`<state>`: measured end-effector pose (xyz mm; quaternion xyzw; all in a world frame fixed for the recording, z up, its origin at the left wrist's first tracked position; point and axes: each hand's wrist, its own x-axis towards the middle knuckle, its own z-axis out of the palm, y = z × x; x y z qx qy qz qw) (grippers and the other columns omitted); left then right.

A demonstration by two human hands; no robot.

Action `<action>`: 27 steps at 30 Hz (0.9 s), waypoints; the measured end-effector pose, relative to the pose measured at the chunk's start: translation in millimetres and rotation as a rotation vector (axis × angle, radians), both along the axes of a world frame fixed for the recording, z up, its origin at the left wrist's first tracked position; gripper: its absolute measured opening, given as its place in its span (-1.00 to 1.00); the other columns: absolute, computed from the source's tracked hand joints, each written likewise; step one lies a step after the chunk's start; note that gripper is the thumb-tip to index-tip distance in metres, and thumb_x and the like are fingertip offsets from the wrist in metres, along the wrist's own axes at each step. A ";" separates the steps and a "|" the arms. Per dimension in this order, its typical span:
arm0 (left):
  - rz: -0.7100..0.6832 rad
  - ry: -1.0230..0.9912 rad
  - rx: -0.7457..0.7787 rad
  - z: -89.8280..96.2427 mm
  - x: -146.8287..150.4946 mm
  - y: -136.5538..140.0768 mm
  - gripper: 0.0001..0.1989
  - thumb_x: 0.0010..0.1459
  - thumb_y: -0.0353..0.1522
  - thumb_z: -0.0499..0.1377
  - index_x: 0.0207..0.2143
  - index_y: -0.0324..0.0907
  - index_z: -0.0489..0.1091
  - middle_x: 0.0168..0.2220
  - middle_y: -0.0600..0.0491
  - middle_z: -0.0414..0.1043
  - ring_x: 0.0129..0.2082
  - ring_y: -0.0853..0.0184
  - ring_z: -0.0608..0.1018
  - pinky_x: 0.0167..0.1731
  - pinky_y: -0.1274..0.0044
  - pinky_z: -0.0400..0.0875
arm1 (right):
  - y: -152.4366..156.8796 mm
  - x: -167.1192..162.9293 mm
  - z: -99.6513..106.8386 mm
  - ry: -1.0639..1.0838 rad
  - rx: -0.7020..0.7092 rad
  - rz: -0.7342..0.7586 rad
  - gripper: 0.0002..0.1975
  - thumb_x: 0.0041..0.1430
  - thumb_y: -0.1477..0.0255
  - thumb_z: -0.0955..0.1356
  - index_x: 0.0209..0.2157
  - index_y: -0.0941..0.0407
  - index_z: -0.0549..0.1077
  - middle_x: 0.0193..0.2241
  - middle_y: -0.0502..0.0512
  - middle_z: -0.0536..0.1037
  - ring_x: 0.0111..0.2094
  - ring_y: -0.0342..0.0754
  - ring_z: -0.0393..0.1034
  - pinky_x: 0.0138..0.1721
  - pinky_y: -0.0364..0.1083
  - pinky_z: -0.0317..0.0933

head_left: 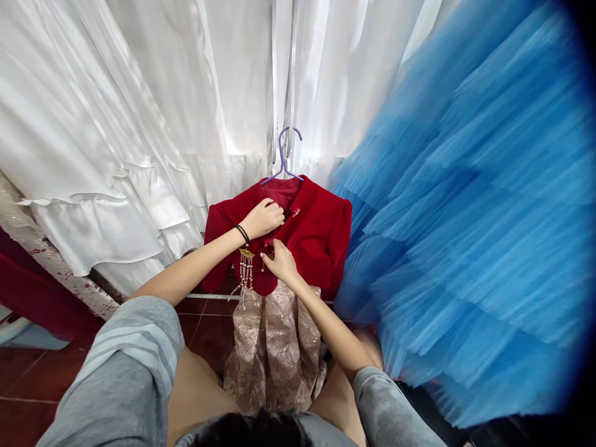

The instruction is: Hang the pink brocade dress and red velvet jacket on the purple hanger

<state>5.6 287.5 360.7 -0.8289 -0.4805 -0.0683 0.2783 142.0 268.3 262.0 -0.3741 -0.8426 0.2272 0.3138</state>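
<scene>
A red velvet jacket [321,230] hangs on a purple hanger [282,152] in front of me. My left hand [264,218], a dark band at its wrist, lies across the chest with its fingers curled on the front edge near the collar. Lower down, my right hand [281,261] grips the front opening between thumb and fingers; what exactly lies in that pinch is partly hidden. A gold ornament [246,253] with beaded tassels dangles just left of my right hand. Below the jacket falls a shiny pinkish-gold brocade skirt [279,329].
White satin garments [139,124] hang behind and to the left. A blue tulle dress [470,205] fills the right side. A pale flowered fabric [60,267] and a dark red cloth [32,273] are at far left, over red floor tiles [41,379].
</scene>
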 end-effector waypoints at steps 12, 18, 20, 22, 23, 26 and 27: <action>0.100 -0.284 0.115 -75.5 6.8 -32.2 -0.48 0.23 -0.14 0.11 0.19 -0.12 0.35 0.18 -0.19 0.37 0.16 0.02 0.35 0.19 0.21 0.13 | -26.7 59.2 -150.7 0.647 -0.542 -0.328 -0.67 0.13 0.21 0.17 -0.09 -0.05 0.31 -0.02 0.15 0.52 0.07 0.17 0.40 0.09 0.22 0.28; 0.286 -0.313 0.093 -101.2 15.6 -43.2 -0.39 0.25 -0.16 0.07 0.23 -0.38 0.26 0.14 -0.38 0.34 0.09 -0.08 0.39 0.05 0.15 0.22 | 1.2 83.9 -173.1 0.806 -0.898 -0.175 -0.72 -0.05 0.15 0.31 -0.47 0.03 0.18 -0.35 0.16 0.55 -0.09 0.14 0.50 -0.13 0.11 0.41; 0.256 -0.286 0.042 -101.8 17.9 -38.1 -0.32 0.21 -0.08 0.11 0.22 -0.38 0.26 0.13 -0.39 0.35 0.07 -0.10 0.39 0.08 0.12 0.18 | -1.8 71.0 -170.0 0.860 -0.938 -0.125 -0.67 -0.11 0.14 0.36 -0.49 0.03 0.16 -0.35 0.14 0.55 -0.12 0.12 0.51 -0.14 0.09 0.41; 0.250 -0.279 0.015 -103.3 17.7 -33.1 -0.37 0.23 -0.12 0.11 0.22 -0.35 0.26 0.14 -0.38 0.35 0.08 -0.09 0.40 0.10 0.11 0.16 | -11.3 59.0 -168.0 0.892 -0.945 -0.108 -0.67 -0.11 0.13 0.36 -0.48 0.02 0.18 -0.34 0.13 0.56 -0.14 0.11 0.51 -0.17 0.08 0.42; 0.255 -0.297 0.005 -103.9 16.4 -31.6 -0.44 0.26 -0.17 0.08 0.19 -0.34 0.29 0.12 -0.37 0.37 0.06 -0.07 0.42 0.09 0.13 0.17 | -17.4 56.0 -168.1 0.924 -0.951 -0.085 -0.68 -0.09 0.13 0.37 -0.46 0.02 0.22 -0.33 0.14 0.58 -0.14 0.12 0.52 -0.18 0.08 0.42; 0.237 -0.500 0.003 -100.6 5.8 -33.9 -0.65 0.32 -0.36 -0.05 0.00 -0.29 0.43 -0.07 -0.25 0.51 -0.07 0.08 0.50 -0.02 0.28 0.29 | -35.2 62.5 -173.8 1.070 -1.005 0.017 -0.70 -0.06 0.17 0.41 -0.37 0.02 0.31 -0.27 0.13 0.61 -0.16 0.12 0.54 -0.22 0.05 0.44; 0.205 -0.624 0.022 -97.1 0.0 -36.4 -0.67 0.31 -0.39 -0.07 -0.07 -0.26 0.44 -0.13 -0.19 0.53 -0.12 0.15 0.52 -0.07 0.35 0.33 | -39.6 67.7 -177.6 1.115 -1.033 0.038 -0.69 -0.06 0.19 0.44 -0.34 0.02 0.32 -0.26 0.12 0.61 -0.18 0.10 0.55 -0.25 0.04 0.45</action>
